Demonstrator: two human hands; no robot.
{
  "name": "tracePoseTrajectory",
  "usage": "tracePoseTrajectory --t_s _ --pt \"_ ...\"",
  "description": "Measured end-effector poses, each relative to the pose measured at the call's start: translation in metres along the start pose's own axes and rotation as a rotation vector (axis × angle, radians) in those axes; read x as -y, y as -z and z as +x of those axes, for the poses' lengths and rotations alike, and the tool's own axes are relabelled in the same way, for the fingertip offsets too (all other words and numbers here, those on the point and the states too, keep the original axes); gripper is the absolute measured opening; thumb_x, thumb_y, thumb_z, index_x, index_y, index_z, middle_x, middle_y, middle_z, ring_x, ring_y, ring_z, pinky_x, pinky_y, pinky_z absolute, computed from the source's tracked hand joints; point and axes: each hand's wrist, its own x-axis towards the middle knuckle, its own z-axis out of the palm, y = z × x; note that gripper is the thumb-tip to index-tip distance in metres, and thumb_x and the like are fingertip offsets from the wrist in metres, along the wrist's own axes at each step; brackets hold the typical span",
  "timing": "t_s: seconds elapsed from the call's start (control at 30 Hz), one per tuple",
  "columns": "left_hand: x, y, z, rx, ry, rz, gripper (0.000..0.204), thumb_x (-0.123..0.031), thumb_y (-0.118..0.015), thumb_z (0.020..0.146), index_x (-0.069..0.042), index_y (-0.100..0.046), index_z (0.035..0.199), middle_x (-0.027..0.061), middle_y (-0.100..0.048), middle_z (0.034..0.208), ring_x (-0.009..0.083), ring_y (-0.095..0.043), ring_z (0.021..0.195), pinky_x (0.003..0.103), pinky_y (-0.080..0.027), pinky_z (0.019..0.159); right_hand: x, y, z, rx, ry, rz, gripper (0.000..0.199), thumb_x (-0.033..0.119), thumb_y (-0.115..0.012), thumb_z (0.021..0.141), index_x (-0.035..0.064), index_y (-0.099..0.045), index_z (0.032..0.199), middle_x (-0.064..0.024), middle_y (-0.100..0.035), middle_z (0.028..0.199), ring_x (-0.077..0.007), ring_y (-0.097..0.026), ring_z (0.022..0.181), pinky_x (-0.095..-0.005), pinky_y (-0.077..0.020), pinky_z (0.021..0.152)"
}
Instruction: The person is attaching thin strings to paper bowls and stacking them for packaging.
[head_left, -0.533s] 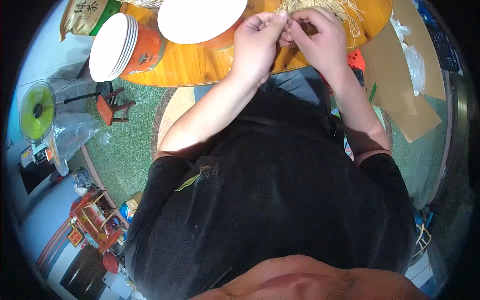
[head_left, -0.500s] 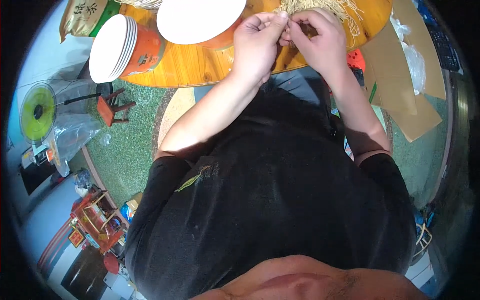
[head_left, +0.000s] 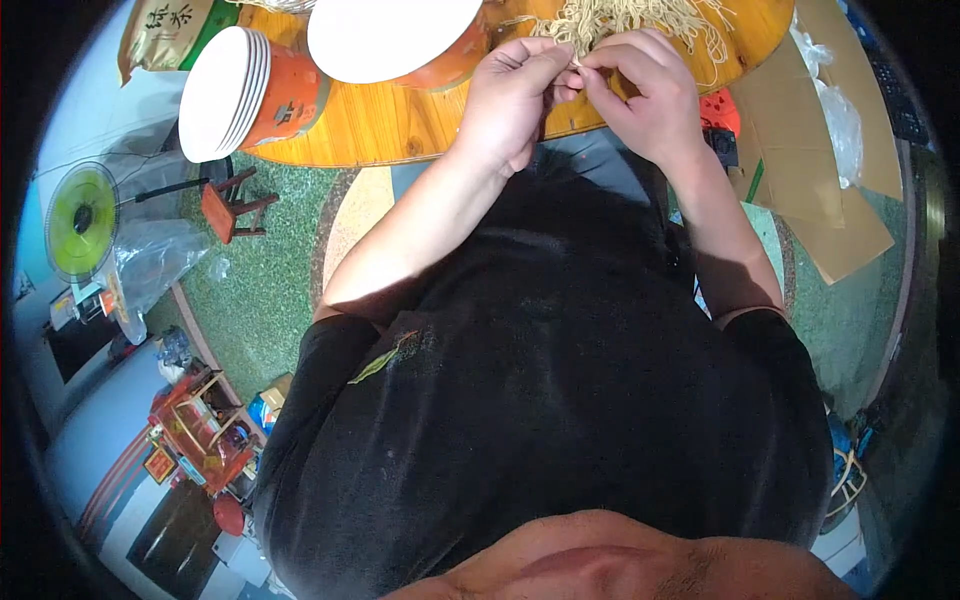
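A tangled bundle of thin cream string [head_left: 640, 18] lies at the far edge of view on the wooden table [head_left: 385, 125]. My left hand [head_left: 515, 95] is closed in a pinch at the near end of this bundle, thumb on top. My right hand [head_left: 655, 95] pinches right beside it, thumb and forefinger meeting the left fingertips. A bit of string shows between the two sets of fingertips. Its exact hold is too small and partly covered to make out.
Left on the table stand orange paper buckets [head_left: 297, 105] stacked on their side with white rims, and a large white round lid or bowl [head_left: 390, 35]. A gold-green bag [head_left: 165, 35] is farther left. Flattened cardboard [head_left: 800, 150], a small red stool [head_left: 222, 210] and a green fan [head_left: 82, 220] surround me.
Both hands have come slightly nearer with the string, and more of the bundle shows beyond them. The whole view has shifted a little. The fingertips remain pinched together.
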Motion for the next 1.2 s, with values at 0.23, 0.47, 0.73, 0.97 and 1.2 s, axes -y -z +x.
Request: tracePoseTrajectory --t_s 0.23,0.47,0.73,0.97,1.2 --pt "0.003 -0.002 -0.002 -0.023 -0.078 -0.113 0.010 -0.011 -0.065 0.102 0.000 -0.067 0.101 0.0073 -0.072 0.089 0.0124 -0.067 0.075 0.024 -0.055 0.071 -0.006 -0.001 -0.012 -0.070 -0.111 0.047 0.022 0.004 -0.080 0.082 0.0025 -0.071 0.102 -0.0077 -0.071 0.100 -0.0235 -0.068 0.087 -0.0331 -0.0544 0.077" --pt "0.008 -0.002 -0.005 -0.022 -0.318 0.234 0.005 -0.004 -0.070 0.098 -0.001 -0.067 0.098 -0.0012 -0.065 0.080 0.0041 -0.058 0.068 0.018 -0.046 0.061 -0.027 -0.011 -0.003 0.208 -0.415 0.422 0.031 0.003 -0.077 0.087 0.0034 -0.071 0.118 -0.0067 -0.071 0.106 -0.0188 -0.067 0.088 -0.0304 -0.0543 0.076" --pt "0.016 0.009 -0.016 -0.054 -0.683 0.438 0.006 -0.003 -0.068 0.099 0.000 -0.062 0.098 0.0028 -0.059 0.099 0.0046 -0.054 0.078 0.019 -0.045 0.069 -0.055 -0.028 -0.001 0.240 -0.037 -0.017 0.017 0.016 -0.068 0.097 0.0023 -0.071 0.107 -0.0098 -0.071 0.099 -0.0181 -0.062 0.073 -0.0316 -0.0509 0.067" --pt "-0.040 0.005 -0.087 0.503 -0.710 0.334 0.008 -0.005 -0.048 0.107 -0.001 -0.044 0.112 0.0140 -0.056 0.094 0.0151 -0.055 0.076 0.029 -0.049 0.071 -0.063 -0.020 0.040 0.404 -0.053 -0.227 0.019 0.018 -0.061 0.096 0.0023 -0.068 0.089 -0.0174 -0.066 0.092 -0.0377 -0.062 0.093 -0.0470 -0.0504 0.082" --pt "-0.088 0.037 -0.157 0.198 -0.637 0.210 0.017 -0.023 -0.061 0.106 -0.012 -0.048 0.107 0.0047 -0.056 0.065 0.0160 -0.049 0.056 0.032 -0.039 0.056 -0.071 -0.029 0.062 0.417 -0.199 -0.220 0.024 0.020 -0.060 0.098 0.0002 -0.068 0.088 -0.0228 -0.066 0.093 -0.0424 -0.062 0.092 -0.0486 -0.0500 0.084"
